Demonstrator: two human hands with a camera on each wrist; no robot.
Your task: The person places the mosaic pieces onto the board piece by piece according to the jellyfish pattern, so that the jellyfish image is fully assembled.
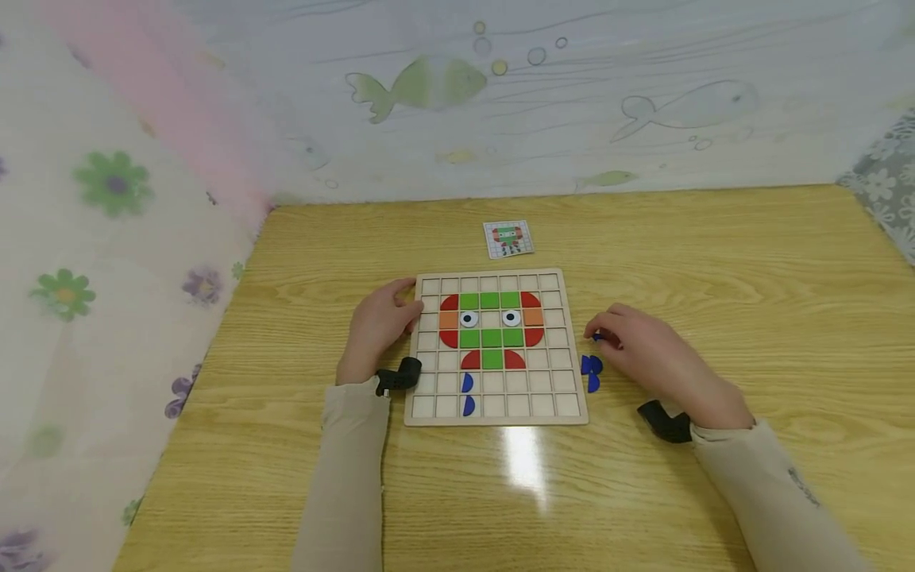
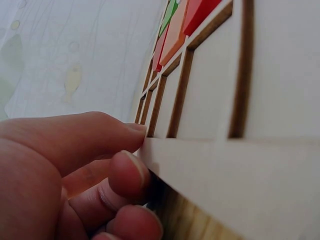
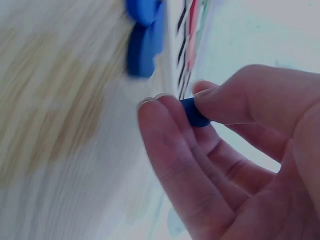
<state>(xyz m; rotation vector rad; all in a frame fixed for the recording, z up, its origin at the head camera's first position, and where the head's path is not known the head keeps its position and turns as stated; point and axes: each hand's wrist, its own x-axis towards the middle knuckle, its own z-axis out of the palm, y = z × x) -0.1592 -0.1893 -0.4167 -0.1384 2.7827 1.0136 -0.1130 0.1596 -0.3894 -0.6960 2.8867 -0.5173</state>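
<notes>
A wooden grid board (image 1: 565, 349) bears green, red and orange pieces, two eye discs (image 1: 468, 318) and two blue half-round pieces (image 1: 468, 406) in its lower rows. My left hand (image 1: 380, 322) holds the board's left edge with its fingertips, close up in the left wrist view. Right of the board, my right hand (image 1: 646, 353) pinches a small blue piece (image 3: 196, 113) between thumb and fingers, its outline mostly covered. Beside the board's right edge, just left of that hand, lie several loose blue pieces (image 1: 594, 383).
A small picture card (image 1: 508, 238) lies behind the board, printed with a similar coloured figure on a grid. The wooden table (image 1: 286, 492) meets a painted wall (image 1: 557, 151) at the back. Each wrist wears a black camera mount (image 1: 665, 422).
</notes>
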